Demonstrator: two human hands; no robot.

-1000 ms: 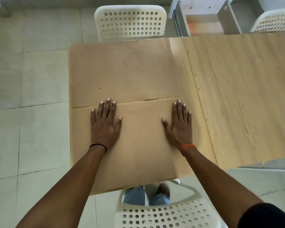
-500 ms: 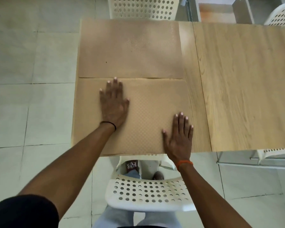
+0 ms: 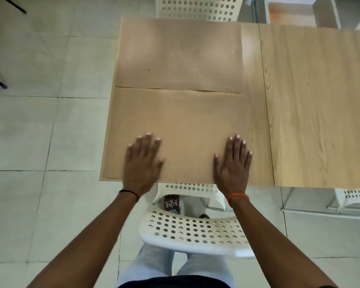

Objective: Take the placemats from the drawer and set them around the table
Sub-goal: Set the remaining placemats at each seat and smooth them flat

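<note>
My left hand [image 3: 142, 163] and right hand [image 3: 233, 163]: no grip, fingers straight, palms flat on near placemat [image 3: 175, 125] to smooth it square at desk [image 3: 312, 100] edge. Far placemat [image 3: 179, 55] beyond fingertips, edges touching, facing opposite chair [image 3: 197, 8].

bare forearms, thin black band [image 3: 129, 193] on left wrist, orange band [image 3: 238, 197] on right, light grey trousers [image 3: 154, 265].

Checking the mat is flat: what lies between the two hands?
Only bare near placemat lies between left hand and right hand, head view.
</note>
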